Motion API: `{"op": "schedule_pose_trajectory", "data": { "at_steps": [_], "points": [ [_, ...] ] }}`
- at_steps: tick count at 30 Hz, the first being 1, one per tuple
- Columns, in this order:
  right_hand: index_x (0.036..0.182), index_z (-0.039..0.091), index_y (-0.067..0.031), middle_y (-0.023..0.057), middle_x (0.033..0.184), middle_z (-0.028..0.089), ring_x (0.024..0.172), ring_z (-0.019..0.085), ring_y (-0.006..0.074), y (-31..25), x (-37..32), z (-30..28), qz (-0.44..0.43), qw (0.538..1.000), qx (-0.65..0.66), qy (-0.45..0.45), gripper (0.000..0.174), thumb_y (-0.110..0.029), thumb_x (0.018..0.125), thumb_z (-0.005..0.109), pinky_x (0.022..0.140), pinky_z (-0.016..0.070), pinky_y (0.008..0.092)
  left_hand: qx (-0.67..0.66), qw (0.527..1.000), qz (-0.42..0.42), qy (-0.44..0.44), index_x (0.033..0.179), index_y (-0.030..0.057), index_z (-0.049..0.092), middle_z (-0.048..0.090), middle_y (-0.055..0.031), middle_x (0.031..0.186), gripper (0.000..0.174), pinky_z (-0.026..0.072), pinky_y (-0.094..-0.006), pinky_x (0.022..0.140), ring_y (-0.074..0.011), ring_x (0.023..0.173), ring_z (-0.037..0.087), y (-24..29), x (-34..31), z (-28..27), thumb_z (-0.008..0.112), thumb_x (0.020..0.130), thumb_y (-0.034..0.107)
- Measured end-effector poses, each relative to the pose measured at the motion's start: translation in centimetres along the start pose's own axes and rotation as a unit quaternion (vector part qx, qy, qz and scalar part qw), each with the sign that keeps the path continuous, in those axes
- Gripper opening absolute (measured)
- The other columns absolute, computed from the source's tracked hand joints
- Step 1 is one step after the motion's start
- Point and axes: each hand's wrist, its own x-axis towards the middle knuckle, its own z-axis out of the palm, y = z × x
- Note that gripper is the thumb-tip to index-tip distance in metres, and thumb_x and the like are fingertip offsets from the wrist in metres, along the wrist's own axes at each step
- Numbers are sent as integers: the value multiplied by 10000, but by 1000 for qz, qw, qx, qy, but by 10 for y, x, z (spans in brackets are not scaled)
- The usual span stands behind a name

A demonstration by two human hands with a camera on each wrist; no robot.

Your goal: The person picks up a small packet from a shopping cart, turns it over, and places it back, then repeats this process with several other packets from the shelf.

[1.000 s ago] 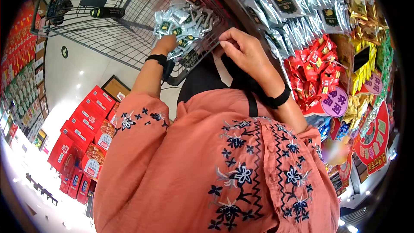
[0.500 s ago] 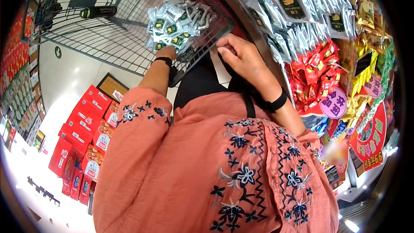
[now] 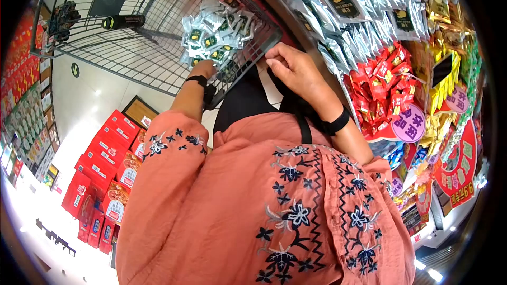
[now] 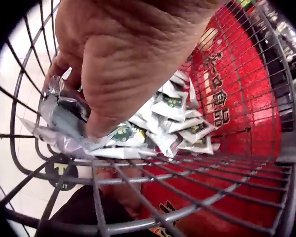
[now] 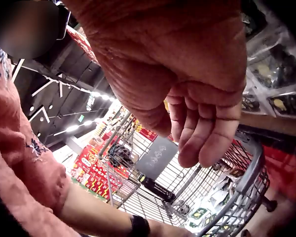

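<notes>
Silver snack packets (image 3: 214, 29) with dark green labels lie heaped at the near end of a wire shopping cart (image 3: 137, 63). My left hand (image 3: 204, 68) reaches over the cart's side to the near edge of this heap. In the left wrist view, the thumb and fingers of that hand (image 4: 128, 64) close round a silver packet (image 4: 64, 121); its fingertips are partly hidden. My right hand (image 3: 296, 66) hovers between the cart's near rim and the display, fingers loosely curled. Seen from the right wrist, its palm (image 5: 182, 69) holds nothing.
More silver packets (image 3: 343, 0) fill the display at right, beside red-wrapped snacks (image 3: 383, 87) and gold packs (image 3: 441, 5). A dark bottle-shaped item (image 3: 123, 21) lies at the cart's far side. Red boxes (image 3: 100, 153) are stacked on the left.
My left hand has drawn back slightly toward the near side of the packet heap. The right hand keeps nearly the same pose, and the head view has shifted a little.
</notes>
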Motion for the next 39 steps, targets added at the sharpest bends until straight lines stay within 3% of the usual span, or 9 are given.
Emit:
{"op": "schedule_pose_trajectory", "data": {
  "at_steps": [5, 10, 14, 22, 24, 25, 28, 30, 39],
  "points": [
    [1037, 645, 1, 144, 884, 675, 778, 674, 243, -10, -2, -8, 7, 1000, 13, -3, 168, -147, 958, 654, 704, 519, 361, -150, 981, 32, 116, 1283, -21, 661, 689, -277, 1246, 477, 508, -455, 994, -403, 1186, 660, -4, -51, -53, 641, 948, 319],
    [1042, 648, -1, 69, 789, 657, 704, 635, 136, -15, -5, -15, 3, 995, 97, 8, 166, -157, 985, 648, 651, 515, 321, -441, 890, 99, 65, 1216, 47, 672, 653, -14, 930, 400, 445, -297, 681, -97, 774, 523, 31, -137, -120, 653, 993, 378],
    [1125, 655, -49, -7, 891, 656, 760, 627, 68, -36, -9, -35, 80, 981, 173, -40, 200, -213, 1012, 642, 657, 518, 237, -604, 784, 137, 51, 1347, 36, 601, 684, 1, 1124, 431, 497, -270, 796, -99, 958, 638, 78, -192, -151, 649, 1031, 324],
    [1246, 610, 10, 109, 1079, 699, 851, 693, 149, -79, -23, -57, 56, 926, 370, -45, 482, -428, 1047, 605, 693, 584, 264, -492, 748, 340, 287, 1297, -5, 622, 679, -23, 1092, 287, 501, -247, 837, -71, 974, 606, 187, -285, -187, 610, 1051, 143],
    [1295, 586, 48, 191, 1167, 667, 954, 719, 235, -75, -25, -62, 41, 909, 412, -43, 603, -504, 1054, 569, 786, 619, 313, -306, 776, 389, 391, 1252, 30, 666, 703, -82, 1128, 323, 526, -323, 882, -196, 1001, 666, 208, -299, -188, 719, 948, 124],
    [1325, 578, 48, 173, 1169, 665, 953, 724, 231, -70, -19, -60, 39, 863, 500, -56, 590, -476, 1054, 585, 783, 617, 308, -216, 763, 433, 429, 1246, 38, 673, 705, -108, 1154, 346, 528, -354, 910, -248, 1030, 676, 219, -304, -189, 745, 918, 120],
    [1344, 572, 43, 123, 1162, 663, 950, 724, 199, -65, -25, -71, 26, 882, 470, -27, 472, -314, 1040, 628, 802, 613, 297, -75, 747, 496, 436, 1280, 31, 665, 678, -132, 1247, 360, 507, -353, 971, -269, 1118, 658, 236, -310, -185, 703, 923, 55],
    [1363, 581, 22, 85, 1164, 672, 929, 703, 155, -59, -31, -79, 40, 908, 417, -3, 403, -158, 1004, 622, 797, 603, 277, -138, 750, 503, 405, 1277, 25, 665, 672, -133, 1267, 353, 496, -363, 1000, -277, 1156, 647, 239, -311, -181, 698, 927, 57],
    [1367, 604, -27, 38, 1161, 690, 953, 657, 98, -57, -45, -89, 28, 920, 389, 47, 382, -142, 1002, 608, 787, 557, 245, -424, 750, 376, 339, 1296, -20, 605, 676, -117, 1179, 344, 526, -295, 898, -164, 1086, 650, 225, -286, -188, 641, 1047, 215]
  ]
}}
